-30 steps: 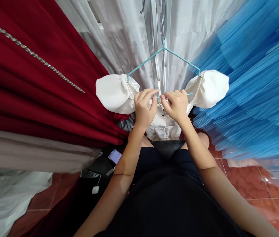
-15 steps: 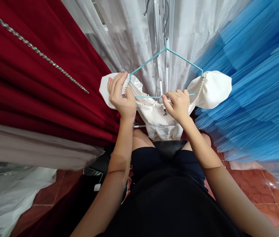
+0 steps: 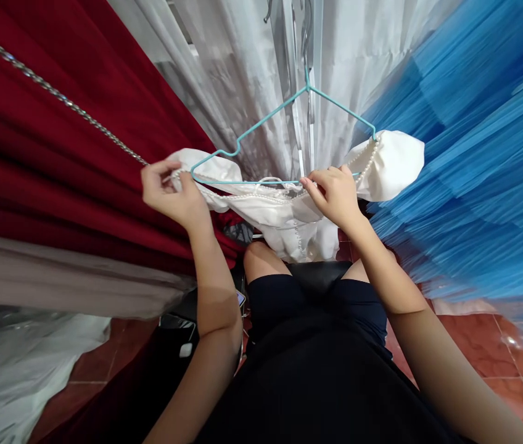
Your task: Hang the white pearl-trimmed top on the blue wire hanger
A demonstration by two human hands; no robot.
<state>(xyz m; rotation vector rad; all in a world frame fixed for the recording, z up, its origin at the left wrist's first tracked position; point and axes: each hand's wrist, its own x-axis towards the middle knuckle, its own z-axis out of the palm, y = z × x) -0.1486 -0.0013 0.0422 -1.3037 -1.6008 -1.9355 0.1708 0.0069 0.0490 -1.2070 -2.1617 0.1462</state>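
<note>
A white dress (image 3: 280, 231) with puffed sleeves and pearl trim hangs from a thin turquoise hanger (image 3: 273, 115) in front of me. My left hand (image 3: 176, 196) pinches the pearl-edged strap at the left sleeve, just beyond the hanger's left end, which is bare of the strap. With fingers curled, my right hand (image 3: 334, 196) grips the hanger's lower bar. The right sleeve (image 3: 400, 165) still rests on the hanger's right shoulder, its pearl strap looped in the notch. The dress's lower part drops between my knees.
Red draped fabric (image 3: 58, 160) with a beaded chain (image 3: 67, 102) fills the left. Blue tulle (image 3: 488, 179) crowds the right. White cloth (image 3: 358, 55) and metal hooks (image 3: 308, 31) are behind the hanger. Red floor tiles (image 3: 474, 345) show below.
My left hand has moved left and slightly down, drawing the strap and left sleeve outward past the hanger's left notch to its end. My right hand has stayed on the bar.
</note>
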